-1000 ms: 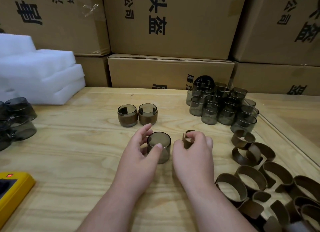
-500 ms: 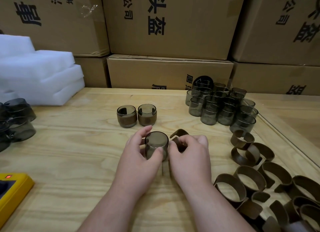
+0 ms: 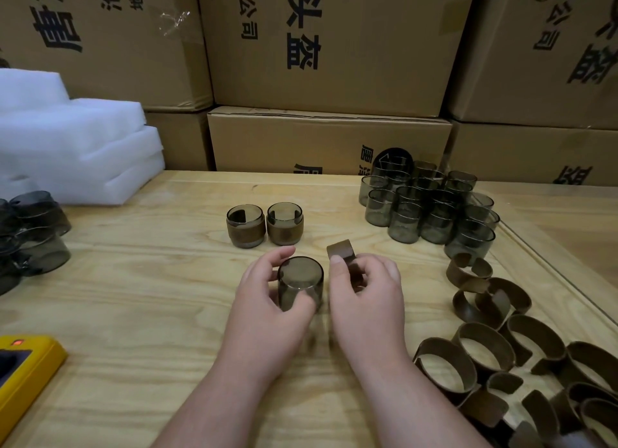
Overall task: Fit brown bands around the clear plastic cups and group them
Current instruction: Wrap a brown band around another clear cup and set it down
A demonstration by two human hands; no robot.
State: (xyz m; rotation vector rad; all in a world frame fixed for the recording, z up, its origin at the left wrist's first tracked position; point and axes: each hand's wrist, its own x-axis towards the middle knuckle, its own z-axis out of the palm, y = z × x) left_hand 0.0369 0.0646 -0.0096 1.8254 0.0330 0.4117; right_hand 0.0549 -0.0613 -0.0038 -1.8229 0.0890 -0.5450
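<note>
The yellow device (image 3: 23, 377) and dark cups (image 3: 31, 233) run off the left edge; brown bands (image 3: 568, 390) spill past the lower right corner; box lettering is cropped.

Wooden table (image 3: 140, 314) carries two banded cups (image 3: 266, 225), bare cups (image 3: 428, 207), loose bands (image 3: 495, 347), white foam (image 3: 77, 146), yellow device (image 3: 23, 370)

On the counter (image 3: 133, 314), your left hand (image 3: 267, 310) and right hand (image 3: 368, 300) sit side by side at the centre, the cup (image 3: 301, 282) in the left, the band (image 3: 344, 257) in the right. Two banded cups (image 3: 264, 225) stand just behind them. Bare cups (image 3: 428, 207) cluster behind-right; loose bands (image 3: 501, 347) lie to your right. Boxes (image 3: 327, 79) are stacked behind the counter.
</note>
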